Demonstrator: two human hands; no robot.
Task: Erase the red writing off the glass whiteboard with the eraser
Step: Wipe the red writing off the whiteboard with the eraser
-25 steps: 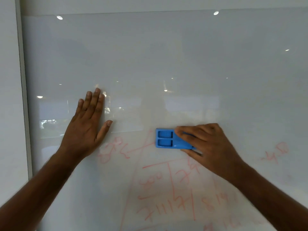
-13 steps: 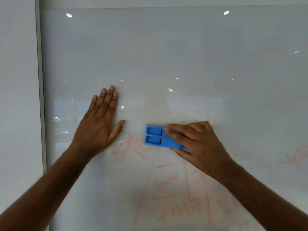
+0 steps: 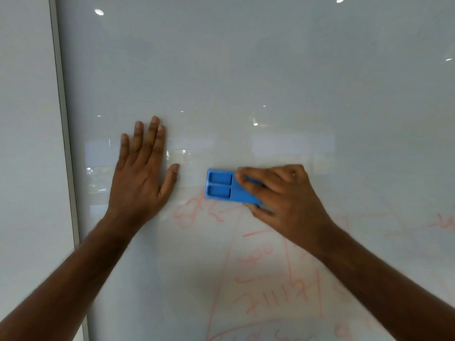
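Eraser held against the glass whiteboard, just above the red writing.

My right hand (image 3: 283,198) grips the blue eraser (image 3: 227,187) with curled fingers and thumb and holds it flat on the glass whiteboard (image 3: 246,70); its lower edge touches the top of the red writing (image 3: 270,279), which covers the lower board. My left hand (image 3: 141,173) lies flat on the glass, fingers straight and spread, just left of the eraser and apart from it.

The glass whiteboard (image 3: 270,70) bears faint red writing (image 3: 278,289) low down, with the blue eraser (image 3: 221,187) pressed against it.
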